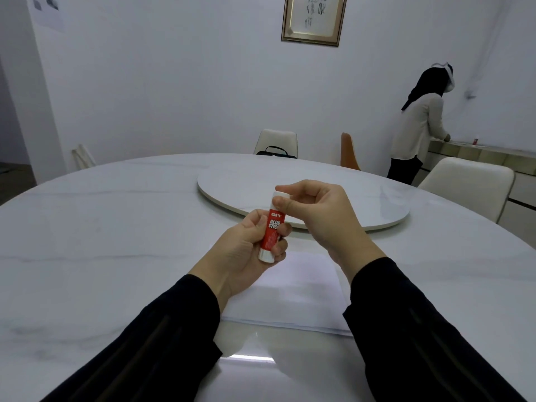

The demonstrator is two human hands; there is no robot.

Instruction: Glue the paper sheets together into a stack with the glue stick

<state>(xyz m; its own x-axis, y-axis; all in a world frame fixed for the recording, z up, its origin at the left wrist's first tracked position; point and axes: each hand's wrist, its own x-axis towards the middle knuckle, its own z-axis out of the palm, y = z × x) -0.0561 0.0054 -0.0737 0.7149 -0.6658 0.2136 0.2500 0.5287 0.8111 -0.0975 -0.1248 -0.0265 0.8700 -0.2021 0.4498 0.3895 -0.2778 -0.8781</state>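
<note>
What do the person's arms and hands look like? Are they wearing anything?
Both arms are in long black sleeves that reach the wrists. Each sleeve has a faint darker stripe running along it. The left hand and right hand are bare: no gloves, rings or watch can be seen. The fingers are bare too.

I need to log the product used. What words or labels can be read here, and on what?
"DIY" on the glue stick.
"GLUE STIC", cut off by a finger, on the same label.
Small print below it: too blurred to read.
Framed picture on the wall: brush writing, not readable.
</note>
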